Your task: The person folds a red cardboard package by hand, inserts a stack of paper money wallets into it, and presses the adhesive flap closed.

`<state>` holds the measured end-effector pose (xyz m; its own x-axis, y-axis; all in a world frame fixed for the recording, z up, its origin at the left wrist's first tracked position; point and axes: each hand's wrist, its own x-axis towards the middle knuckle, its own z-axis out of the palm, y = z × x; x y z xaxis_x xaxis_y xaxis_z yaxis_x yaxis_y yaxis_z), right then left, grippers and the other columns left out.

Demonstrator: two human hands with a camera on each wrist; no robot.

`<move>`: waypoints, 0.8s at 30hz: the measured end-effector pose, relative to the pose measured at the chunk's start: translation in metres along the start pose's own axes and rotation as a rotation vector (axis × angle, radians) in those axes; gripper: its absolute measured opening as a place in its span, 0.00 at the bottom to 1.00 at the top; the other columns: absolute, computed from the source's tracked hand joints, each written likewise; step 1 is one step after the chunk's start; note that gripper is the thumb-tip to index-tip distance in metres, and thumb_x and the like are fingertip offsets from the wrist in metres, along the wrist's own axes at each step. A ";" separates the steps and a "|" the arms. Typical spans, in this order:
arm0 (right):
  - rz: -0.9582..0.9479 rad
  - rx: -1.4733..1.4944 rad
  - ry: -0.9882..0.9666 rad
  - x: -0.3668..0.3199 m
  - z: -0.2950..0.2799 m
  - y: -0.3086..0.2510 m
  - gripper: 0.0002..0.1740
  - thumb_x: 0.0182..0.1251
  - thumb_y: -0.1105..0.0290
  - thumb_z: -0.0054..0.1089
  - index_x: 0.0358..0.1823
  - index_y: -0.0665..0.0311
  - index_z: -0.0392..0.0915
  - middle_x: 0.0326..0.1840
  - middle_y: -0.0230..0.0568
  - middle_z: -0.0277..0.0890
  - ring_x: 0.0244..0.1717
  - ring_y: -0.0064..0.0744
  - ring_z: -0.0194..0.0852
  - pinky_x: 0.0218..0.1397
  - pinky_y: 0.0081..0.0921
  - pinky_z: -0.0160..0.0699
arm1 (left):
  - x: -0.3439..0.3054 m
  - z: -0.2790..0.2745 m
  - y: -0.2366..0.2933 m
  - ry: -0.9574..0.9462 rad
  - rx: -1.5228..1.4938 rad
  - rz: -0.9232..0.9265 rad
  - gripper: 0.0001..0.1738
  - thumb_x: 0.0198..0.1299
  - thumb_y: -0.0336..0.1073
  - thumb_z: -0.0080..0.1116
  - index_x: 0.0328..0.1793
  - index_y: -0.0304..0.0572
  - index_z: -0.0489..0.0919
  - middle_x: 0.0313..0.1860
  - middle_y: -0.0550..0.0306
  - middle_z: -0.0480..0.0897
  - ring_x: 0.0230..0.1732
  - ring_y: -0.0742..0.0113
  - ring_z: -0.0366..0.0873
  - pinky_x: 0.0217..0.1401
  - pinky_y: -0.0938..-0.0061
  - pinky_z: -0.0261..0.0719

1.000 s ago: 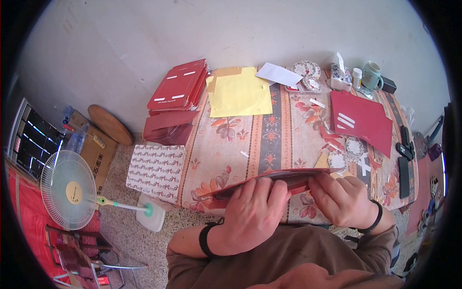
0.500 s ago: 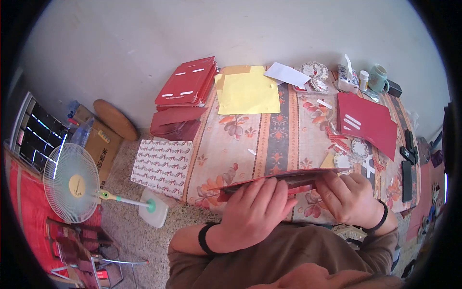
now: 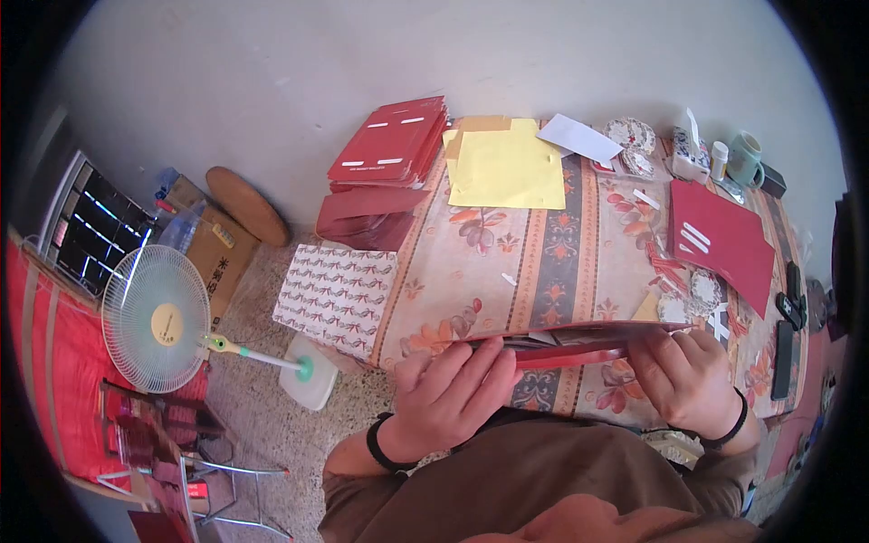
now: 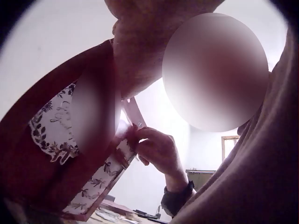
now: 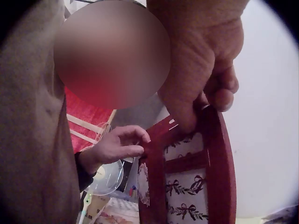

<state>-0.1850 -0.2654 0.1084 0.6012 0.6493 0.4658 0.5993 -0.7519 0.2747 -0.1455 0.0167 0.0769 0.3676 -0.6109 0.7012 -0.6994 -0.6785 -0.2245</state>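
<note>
Both hands hold a red card folder [image 3: 579, 355] upright above the table's near edge, its top gaping slightly. My left hand [image 3: 448, 394] lies at the folder's left part, fingers bent over the upper edge; its thumb is hidden in the head view. At the right end my right hand [image 3: 683, 380] pinches the edge between thumb and fingers. White paper printed with bows and leaves [image 5: 187, 191] lines the folder's inside in the right wrist view. A scallop-edged white label [image 4: 51, 126] with a leaf border sits on the red card in the left wrist view.
Stacked red folders [image 3: 385, 140] lie back left, behind a bow-patterned paper sheet or box [image 3: 335, 294]. Yellow sheets [image 3: 507, 167], a white envelope [image 3: 579, 136], red cards [image 3: 715, 235] and a mug [image 3: 745, 161] stand farther back and right. A fan [image 3: 158, 317] stands left.
The left hand has slid left along the folder, and more of the opening shows between the hands. The right hand keeps its grip. The whole view has shifted, moving the table rightward.
</note>
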 end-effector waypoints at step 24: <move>0.049 -0.029 0.032 0.004 0.005 0.002 0.26 0.40 0.68 0.57 0.44 0.71 0.80 0.39 0.45 0.76 0.25 0.24 0.71 0.22 0.20 0.67 | 0.030 0.009 0.011 -0.119 0.049 -0.091 0.15 0.50 0.37 0.61 0.45 0.44 0.79 0.37 0.60 0.80 0.45 0.64 0.74 0.50 0.63 0.56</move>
<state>-0.1787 -0.2631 0.1066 0.6116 0.6082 0.5060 0.5539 -0.7859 0.2750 -0.1371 -0.0129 0.0892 0.5001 -0.5877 0.6360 -0.6299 -0.7509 -0.1985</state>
